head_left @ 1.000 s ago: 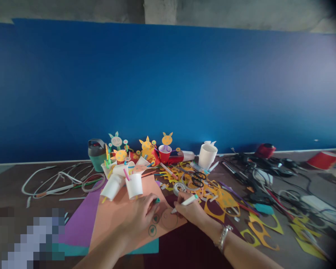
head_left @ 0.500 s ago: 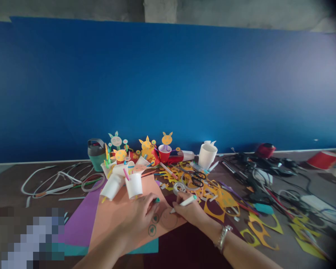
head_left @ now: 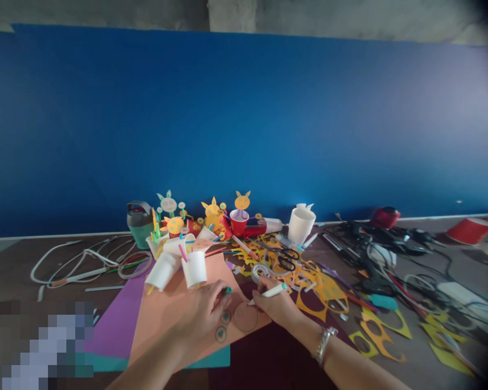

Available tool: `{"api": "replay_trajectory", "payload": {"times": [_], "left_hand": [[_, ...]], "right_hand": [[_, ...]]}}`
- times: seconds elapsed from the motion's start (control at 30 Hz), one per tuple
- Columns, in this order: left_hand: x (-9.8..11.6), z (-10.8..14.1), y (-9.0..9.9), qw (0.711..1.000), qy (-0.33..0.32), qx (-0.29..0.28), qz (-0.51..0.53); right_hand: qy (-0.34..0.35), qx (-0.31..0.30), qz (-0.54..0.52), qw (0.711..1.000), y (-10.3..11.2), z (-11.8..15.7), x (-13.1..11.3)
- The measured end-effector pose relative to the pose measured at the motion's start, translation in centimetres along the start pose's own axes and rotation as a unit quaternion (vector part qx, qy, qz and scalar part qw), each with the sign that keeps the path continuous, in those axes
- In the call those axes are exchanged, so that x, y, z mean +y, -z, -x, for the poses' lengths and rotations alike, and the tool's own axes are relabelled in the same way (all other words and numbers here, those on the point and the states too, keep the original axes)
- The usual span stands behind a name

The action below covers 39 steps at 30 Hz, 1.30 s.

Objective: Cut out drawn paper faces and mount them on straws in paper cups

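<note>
Head view: two bare hands over paper on a crowded desk [head_left: 16, 271].
Right hand [head_left: 270, 302]: its fingers grasp one white marker [head_left: 273, 291], tip down at the paper, green end up; the slanted hold probably leaves the tip in sight.
Left hand [head_left: 205, 303]: its fingers are closed around one green cap [head_left: 228, 290], the contact partly hidden; the hand rests on the peach sheet [head_left: 158, 309], likely to steady it, with the cap tucked there so it is not mislaid.
Peach sheet: one, directly under both hands, overlapping one purple sheet [head_left: 117, 319] and one teal sheet [head_left: 211, 357]; one dark sheet [head_left: 264, 357] lies at its right.
Large circle [head_left: 245, 317]: one, drawn near the peach sheet's right edge, the marker's tip at its upper part.
Small circles [head_left: 220, 333]: two, just left of the large one, each with a dark shape inside; the close spacing perhaps saves paper.
White cups [head_left: 194, 269]: four stand out, two tipped, one upright with a pink straw at its rim, one upright near the wall; others are partly hidden.
Eared heads [head_left: 243, 200]: four plain to see, grouped behind the cups, seemingly out of the drawing space.
Scissors [head_left: 287, 262]: one pair, among yellow scraps [head_left: 329, 290] too many to count.
Tape [head_left: 261, 272]: one roll, just beyond the right hand.
</note>
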<state>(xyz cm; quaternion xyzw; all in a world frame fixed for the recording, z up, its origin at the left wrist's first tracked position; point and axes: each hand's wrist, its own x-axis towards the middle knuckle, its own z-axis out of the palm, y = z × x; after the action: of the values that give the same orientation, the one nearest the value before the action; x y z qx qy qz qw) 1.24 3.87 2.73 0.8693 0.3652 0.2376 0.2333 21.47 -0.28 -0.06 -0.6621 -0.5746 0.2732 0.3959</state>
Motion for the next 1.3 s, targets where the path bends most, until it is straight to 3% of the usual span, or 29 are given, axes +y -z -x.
{"api": "replay_trajectory", "payload": {"times": [0.37, 0.9, 1.3], "left_hand": [[-0.23, -0.03, -0.19, 1.0, 0.004, 0.001, -0.009], [-0.55, 0.03, -0.39, 1.0, 0.004, 0.006, -0.009], [-0.05, -0.02, -0.23, 1.0, -0.002, 0.008, -0.01]], "right_hand": [[0.023, 0.023, 0.007, 0.999, -0.13, -0.23, 0.53], [-0.061, -0.036, -0.124, 0.99, -0.71, 0.03, 0.59], [-0.034, -0.033, -0.133, 0.99, -0.74, 0.04, 0.32]]}}
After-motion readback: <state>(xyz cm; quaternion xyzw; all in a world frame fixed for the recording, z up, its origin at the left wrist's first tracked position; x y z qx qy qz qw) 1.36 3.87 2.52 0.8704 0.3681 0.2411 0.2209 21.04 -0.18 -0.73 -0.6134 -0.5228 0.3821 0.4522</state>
